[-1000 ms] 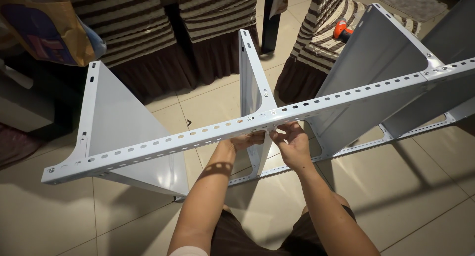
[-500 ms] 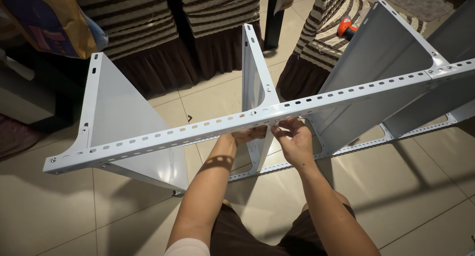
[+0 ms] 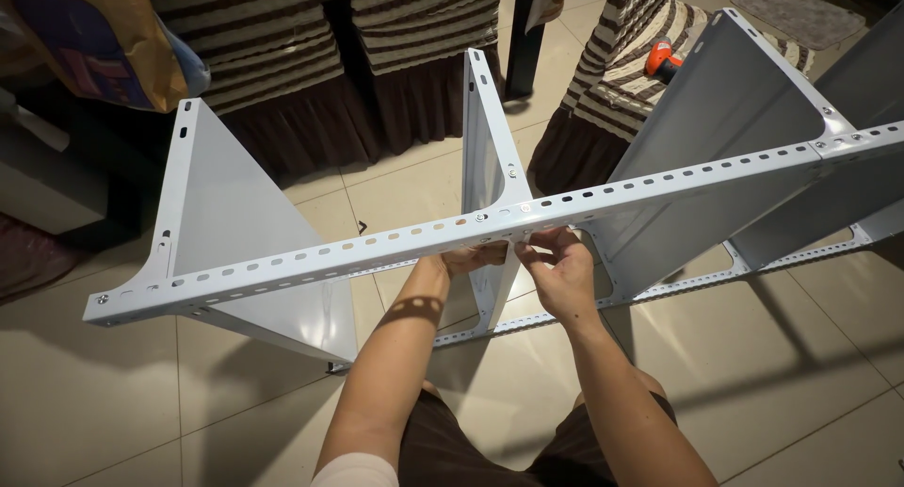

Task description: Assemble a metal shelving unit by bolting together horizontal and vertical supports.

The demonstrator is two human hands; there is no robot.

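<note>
Head view: looking down on a pale grey metal shelving frame lying on its side on the tiled floor [image 3: 113, 402]; all places below are given relative to the slotted upright.
Slotted upright [image 3: 377, 251]: running as a long perforated angle bar from lower left to upper right, across the top edges of the shelf panels.
Middle shelf panel [image 3: 485, 157]: standing on edge, meeting the slotted upright at its midpoint, where a bolt head is showing.
Left hand [image 3: 471, 258]: reaching up just beneath the slotted upright at the middle joint; fingers curling against the underside of the bar, partly hidden by it, so whether they are pinching a small part cannot be told.
Right hand [image 3: 557, 270]: sitting just beside the left hand, below the same joint; fingers bending inward, tips touching the lower edge of the bar, closure on any fastener not discernible.
Left shelf panel [image 3: 235, 233]: joining the slotted upright near its left end.
Right shelf panel [image 3: 725, 138]: joining near the right end, leaning away.
Lower upright [image 3: 678, 284]: lying on the floor, beyond the hands.
Striped chair covers [image 3: 414, 35]: standing well behind the slotted upright.
Orange tool [image 3: 661, 58]: resting on a covered chair, far behind the bar.
</note>
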